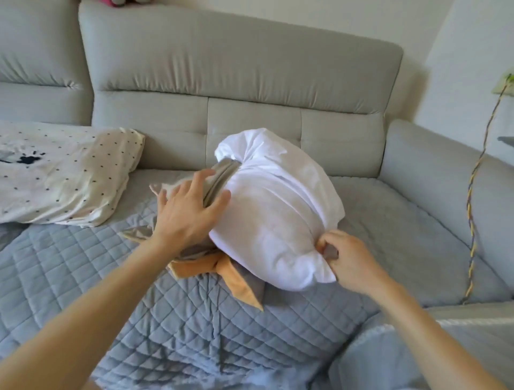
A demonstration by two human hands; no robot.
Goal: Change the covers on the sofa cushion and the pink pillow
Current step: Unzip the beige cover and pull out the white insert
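A white cushion insert (pixel 278 200) lies bunched on the quilted sofa seat. A grey cover with orange trim (pixel 222 267) is wrapped around its left end, its opening edge showing as a grey band (pixel 222 178). My left hand (pixel 189 211) lies flat with fingers spread over that edge, pressing on cover and insert. Pinched in my right hand (pixel 347 259) is the cover's edge at the insert's near right corner. A cream pillow with black dots (pixel 64 178) rests on the seat to the left.
The grey sofa backrest (pixel 239 69) rises behind, and an armrest (pixel 445 172) stands at the right. A blue-grey quilted throw (pixel 83 267) covers the seat. A braided yellow-and-blue cord (pixel 472 222) hangs along the armrest. Something pink (pixel 111 2) sits atop the backrest.
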